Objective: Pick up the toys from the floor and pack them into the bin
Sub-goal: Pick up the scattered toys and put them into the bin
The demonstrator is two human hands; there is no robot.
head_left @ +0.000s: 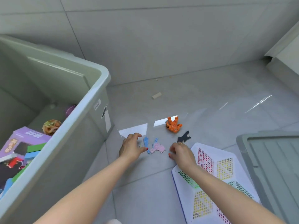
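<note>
A glossy pale grey tiled floor runs back to a light skirting edge at the upper right, and window glare lies in bright patches on the tiles near the middle of the view. At the left stands the grey-green bin, already partly filled: a purple box, green and blue blocks, a round brownish toy and a purple ball lie inside, so a good part of the packing looks done. What remains on the floor sits just beside the bin: a blue flat piece, a pink flat piece, a dark flat piece, an orange figure lying on its back a little farther off, and a small beige block well apart toward the wall. A white pegboard with coloured patches lies at the lower right, with what seems to be the grey lid next to it. The left hand hovers with fingers loosely spread and curved, holding nothing, just beside the blue piece. The right hand is lowered near the pink and dark pieces with its fingers curled under; whether it pinches anything cannot be told. The step in hand appears to be gathering the flat pieces, and the thin ones may be awkward to lift off the smooth tile.
</note>
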